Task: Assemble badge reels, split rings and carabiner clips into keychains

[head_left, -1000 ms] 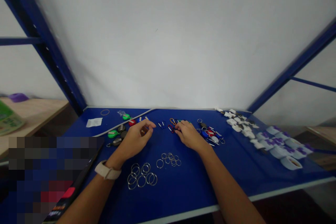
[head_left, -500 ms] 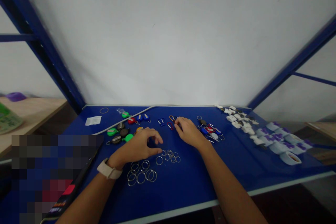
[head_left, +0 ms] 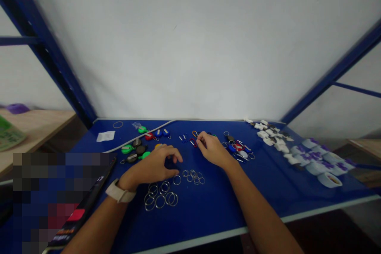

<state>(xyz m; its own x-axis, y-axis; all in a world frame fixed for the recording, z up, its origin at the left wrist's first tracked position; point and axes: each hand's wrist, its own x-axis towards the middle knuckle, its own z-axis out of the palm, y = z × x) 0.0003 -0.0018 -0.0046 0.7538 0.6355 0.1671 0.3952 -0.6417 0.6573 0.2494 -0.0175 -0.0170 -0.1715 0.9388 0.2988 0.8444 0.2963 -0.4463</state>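
Note:
My left hand (head_left: 162, 162) is over the left middle of the blue table, thumb and fingers curled. At its thumb tip is a metal key ring (head_left: 176, 179), which appears held. Larger key rings (head_left: 160, 201) lie below this hand, and smaller rings (head_left: 193, 176) lie to its right. My right hand (head_left: 212, 149) has its fingertips pinched together beside a red carabiner (head_left: 193, 143) and an orange carabiner (head_left: 195, 133); what is between them is hidden. Two blue carabiners (head_left: 183, 138) lie to their left. Green, black, red and blue badge reels (head_left: 140, 150) lie behind my left hand.
Assembled reels with rings and carabiners (head_left: 239, 149) lie right of my right hand. White connector-like pieces (head_left: 274, 137) and white cups with purple parts (head_left: 329, 179) are at the right. A white cable (head_left: 127, 143) crosses the back left. A dark, blurred-out object (head_left: 74, 198) is front left.
My left hand has shifted slightly left, and the key ring at its thumb has moved with it. My right fingertips have drawn slightly left and nearer, beside the red carabiner.

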